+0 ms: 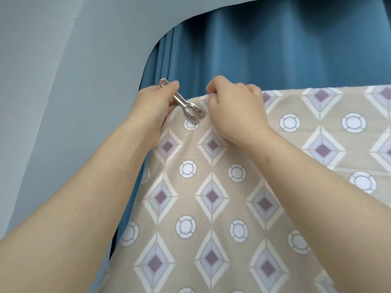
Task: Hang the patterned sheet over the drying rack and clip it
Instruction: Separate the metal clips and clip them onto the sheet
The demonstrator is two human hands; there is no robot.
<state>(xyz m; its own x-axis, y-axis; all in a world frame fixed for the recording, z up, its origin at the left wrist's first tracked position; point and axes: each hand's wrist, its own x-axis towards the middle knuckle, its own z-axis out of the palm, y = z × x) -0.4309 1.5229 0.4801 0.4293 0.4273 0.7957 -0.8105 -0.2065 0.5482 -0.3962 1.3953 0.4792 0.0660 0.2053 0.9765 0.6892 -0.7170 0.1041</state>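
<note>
A beige sheet [232,197] patterned with purple diamonds and white circles hangs over a rack that it hides completely. Its top fold runs from the upper middle to the right edge. My left hand [152,102] grips a silver metal clip [184,103] by its handle end, and the clip's forked jaws lie on the sheet's top left corner. My right hand [232,106] sits just to the right of the clip, fingers curled, pinching the sheet's top edge.
A blue curtain [275,49] hangs right behind the sheet. A grey-blue wall [63,81] fills the left side. The sheet's left edge falls straight down beside my left forearm.
</note>
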